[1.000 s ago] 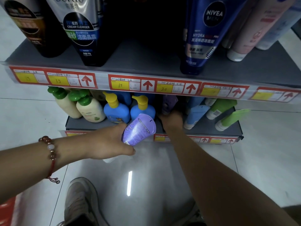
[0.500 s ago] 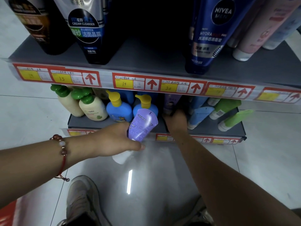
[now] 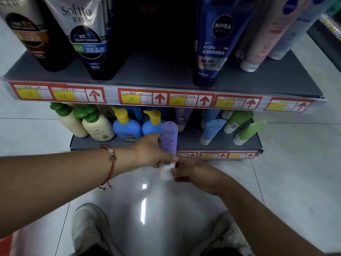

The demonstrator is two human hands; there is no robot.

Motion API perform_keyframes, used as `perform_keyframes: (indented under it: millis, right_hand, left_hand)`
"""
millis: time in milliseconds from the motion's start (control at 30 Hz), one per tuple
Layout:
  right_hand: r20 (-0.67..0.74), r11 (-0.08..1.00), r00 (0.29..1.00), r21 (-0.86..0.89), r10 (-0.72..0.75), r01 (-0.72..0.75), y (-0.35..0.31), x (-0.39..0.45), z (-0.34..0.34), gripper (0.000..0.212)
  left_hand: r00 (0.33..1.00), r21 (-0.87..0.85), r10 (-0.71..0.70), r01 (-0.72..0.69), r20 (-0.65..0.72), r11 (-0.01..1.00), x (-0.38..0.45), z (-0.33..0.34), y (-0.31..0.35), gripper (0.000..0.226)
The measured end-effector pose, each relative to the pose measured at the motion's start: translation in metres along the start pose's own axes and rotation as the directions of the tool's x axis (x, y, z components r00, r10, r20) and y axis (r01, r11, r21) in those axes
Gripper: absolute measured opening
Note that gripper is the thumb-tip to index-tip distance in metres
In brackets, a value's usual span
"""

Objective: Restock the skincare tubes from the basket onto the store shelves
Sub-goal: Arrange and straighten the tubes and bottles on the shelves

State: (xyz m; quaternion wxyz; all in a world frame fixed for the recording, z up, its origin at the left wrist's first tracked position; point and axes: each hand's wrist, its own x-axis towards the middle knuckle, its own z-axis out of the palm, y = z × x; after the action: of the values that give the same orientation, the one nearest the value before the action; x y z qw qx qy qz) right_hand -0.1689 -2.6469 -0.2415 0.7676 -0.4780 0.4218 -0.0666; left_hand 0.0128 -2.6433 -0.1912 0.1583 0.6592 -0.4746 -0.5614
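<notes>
1. Since half a second ago the right hand [image 3: 195, 172] is pulling back out of the lower shelf [image 3: 190, 141] and is now pinching the white cap end of the purple tube [image 3: 168, 143]; the tube, tilted before, is now standing nearly upright in front of the shelf's near edge.
2. Two shelves are showing: the upper shelf [image 3: 166, 71] with a price strip [image 3: 166, 98] of six red-and-yellow labels, and the lower shelf beneath it, its own labels partly hidden behind the hands.
3. Five large tubes are standing clearly on the upper shelf: a dark one [image 3: 31, 34] and a silver Softto one [image 3: 88, 37] at left, a blue Nivea one [image 3: 214, 43], a pink one [image 3: 262, 37] and a pale one at right, all cut off at the top. The middle gap is too dark to read.
4. Four pump bottles are standing at the lower left: two cream bottles [image 3: 97, 128] with green pumps, two blue bottles [image 3: 127, 128] with yellow pumps.
5. At right, two blue tubes [image 3: 212, 130] and two green tubes [image 3: 247, 132] are leaning; more behind are hard to make out, as is a second purple one far back.
6. The left hand [image 3: 153, 152], with one beaded bracelet [image 3: 110, 154] on its wrist, is curling closed around the purple tube's lower body.
7. Two shoes are showing at the near edge, the left shoe [image 3: 88, 228] blurred, the right one mostly hidden.
</notes>
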Motion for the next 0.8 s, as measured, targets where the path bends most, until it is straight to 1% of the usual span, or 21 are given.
perform_keyframes:
  millis: [100, 133, 200, 233, 267, 300, 367, 433, 467, 500, 533, 600, 633, 733, 800]
  right_hand:
    - [-0.047, 0.991, 0.997, -0.12, -0.069, 0.063, -0.005, -0.001, -0.006, 0.029]
    - [-0.066, 0.98, 0.995, -0.19, -0.081, 0.067, -0.007, 0.0, -0.008, 0.027]
    - [-0.176, 0.909, 0.977, -0.414, -0.122, 0.039, -0.008, 0.009, -0.016, 0.026]
    - [-0.254, 0.877, 0.952, -0.479, -0.168, 0.027, -0.008, 0.016, -0.02, 0.028]
    - [-0.327, 0.87, 0.919, -0.493, -0.219, 0.032, -0.006, 0.024, -0.024, 0.027]
    - [-0.391, 0.878, 0.882, -0.475, -0.262, 0.05, -0.005, 0.031, -0.028, 0.025]
    - [-0.5, 0.892, 0.815, -0.449, -0.294, 0.046, -0.003, 0.047, -0.033, 0.024]
    - [-0.574, 0.893, 0.762, -0.451, -0.299, 0.011, 0.0, 0.062, -0.036, 0.023]
    - [-0.597, 0.891, 0.741, -0.454, -0.307, 0.003, 0.001, 0.068, -0.036, 0.024]
    - [-0.618, 0.891, 0.724, -0.454, -0.307, -0.009, 0.003, 0.074, -0.034, 0.024]
    - [-0.632, 0.893, 0.713, -0.449, -0.305, -0.016, 0.004, 0.079, -0.032, 0.023]
    - [-0.652, 0.897, 0.7, -0.441, -0.291, -0.038, 0.004, 0.086, -0.027, 0.028]
    - [-0.672, 0.902, 0.682, -0.43, -0.289, -0.042, 0.003, 0.088, -0.026, 0.033]
    - [-0.73, 0.907, 0.617, -0.416, -0.295, -0.058, 0.005, 0.093, -0.022, 0.053]
    - [-0.744, 0.889, 0.598, -0.444, -0.298, -0.11, 0.007, 0.097, -0.02, 0.059]
  left_hand:
    - [0.999, 0.061, 0.029, -0.03, 0.021, 0.998, 0.004, 0.004, 0.001, 0.051]
    - [0.998, 0.121, 0.053, -0.055, 0.02, 0.991, 0.006, 0.003, 0.002, 0.05]
    - [0.993, 0.304, 0.113, -0.118, 0.036, 0.945, 0.007, -0.003, 0.002, 0.043]
    - [0.989, 0.407, 0.138, -0.146, 0.05, 0.902, 0.007, -0.006, 0.001, 0.039]
    - [0.987, 0.509, 0.146, -0.159, 0.067, 0.846, 0.007, -0.01, 0.0, 0.034]
    - [0.987, 0.605, 0.137, -0.159, 0.083, 0.78, 0.007, -0.014, -0.003, 0.029]
    - [0.989, 0.753, 0.095, -0.15, 0.117, 0.641, 0.005, -0.021, -0.009, 0.016]
    - [0.99, 0.845, 0.046, -0.138, 0.134, 0.517, 0.004, -0.026, -0.015, 0.02]
    - [0.991, 0.877, 0.008, -0.124, 0.136, 0.465, 0.004, -0.027, -0.017, 0.019]
    - [0.99, 0.897, -0.026, -0.117, 0.142, 0.426, 0.004, -0.028, -0.019, 0.024]
    - [0.987, 0.905, -0.067, -0.108, 0.148, 0.412, 0.004, -0.029, -0.021, 0.031]
    - [0.978, 0.892, -0.127, -0.094, 0.166, 0.443, 0.004, -0.03, -0.024, 0.038]
    - [0.974, 0.883, -0.141, -0.094, 0.177, 0.459, 0.005, -0.03, -0.025, 0.04]
    - [0.969, 0.881, -0.162, -0.092, 0.186, 0.463, 0.006, -0.03, -0.027, 0.044]
    - [0.97, 0.885, -0.157, -0.093, 0.184, 0.457, 0.007, -0.03, -0.029, 0.046]
